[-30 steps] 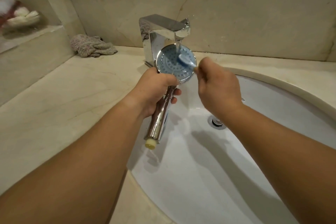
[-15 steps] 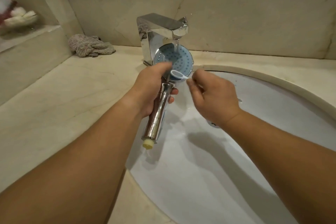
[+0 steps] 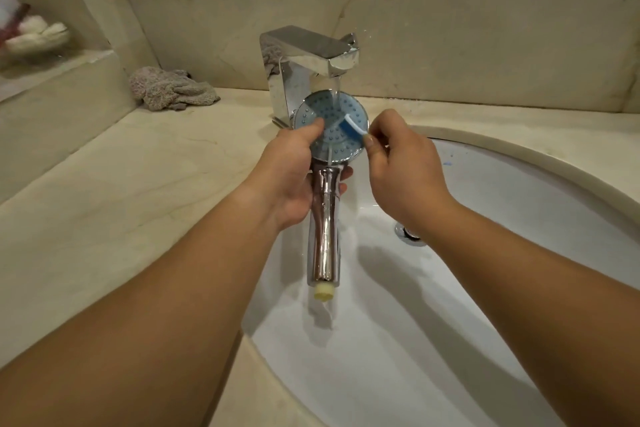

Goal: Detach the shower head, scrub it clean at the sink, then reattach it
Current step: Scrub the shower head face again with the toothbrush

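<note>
Two hands share one wet job over the sink [image 3: 519, 184]. The shower head [image 3: 330, 128] is already detached and held face-up under the running faucet [image 3: 311, 55], its blue nozzle face taking the stream, its chrome handle pointing back toward the person with the pale threaded end hanging free above the basin. The left hand [image 3: 291, 177] grips the neck, fingers wrapped round the chrome and the thumb pressed on the face's left side. The right hand [image 3: 401, 170] pinches a small blue-and-white brush [image 3: 349, 126], its head lying on the face's right part.

Slick chrome is the main risk: scrubbing pressure could twist the handle in the left grip and drop the head into the basin, chipping either one. Water striking the tilted face could also spray onto the counter [image 3: 121, 201] and the wall. The brush, held only by fingertips, may slip out under a hard stroke. A crumpled cloth [image 3: 169, 90] lies well apart at the counter's back.
</note>
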### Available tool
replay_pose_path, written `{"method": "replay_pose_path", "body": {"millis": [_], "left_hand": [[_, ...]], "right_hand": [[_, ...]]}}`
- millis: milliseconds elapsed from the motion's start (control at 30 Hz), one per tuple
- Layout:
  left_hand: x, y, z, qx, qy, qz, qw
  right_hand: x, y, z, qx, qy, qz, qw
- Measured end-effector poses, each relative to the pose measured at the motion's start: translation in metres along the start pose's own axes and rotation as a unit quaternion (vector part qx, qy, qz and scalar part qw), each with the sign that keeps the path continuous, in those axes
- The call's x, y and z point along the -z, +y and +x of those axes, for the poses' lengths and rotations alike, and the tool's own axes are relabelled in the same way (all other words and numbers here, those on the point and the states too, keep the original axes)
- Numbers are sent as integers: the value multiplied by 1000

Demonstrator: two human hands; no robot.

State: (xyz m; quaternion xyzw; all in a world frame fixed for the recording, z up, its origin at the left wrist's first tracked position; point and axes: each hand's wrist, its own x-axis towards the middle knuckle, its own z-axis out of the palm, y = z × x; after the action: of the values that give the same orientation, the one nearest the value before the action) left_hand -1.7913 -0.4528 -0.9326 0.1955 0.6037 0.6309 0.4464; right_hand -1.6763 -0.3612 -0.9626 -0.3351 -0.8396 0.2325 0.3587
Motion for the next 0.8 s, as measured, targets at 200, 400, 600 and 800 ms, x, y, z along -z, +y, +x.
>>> {"method": "replay_pose_path", "body": {"millis": [200,400,600,800], "left_hand": [[-2,0,-1,-7,9,-5,1000],[2,-3,3,-6,6,-14,1000],[4,-2,6,-8,5,-34,999],[8,-3,14,-12,10,-29,999]], "right_hand": [[9,-4,8,27,23,-21,999],[3,-10,6,76,5,-68,995],[-3,-7,6,77,26,-63,995],[-8,-3,6,84,46,-39,995]]}}
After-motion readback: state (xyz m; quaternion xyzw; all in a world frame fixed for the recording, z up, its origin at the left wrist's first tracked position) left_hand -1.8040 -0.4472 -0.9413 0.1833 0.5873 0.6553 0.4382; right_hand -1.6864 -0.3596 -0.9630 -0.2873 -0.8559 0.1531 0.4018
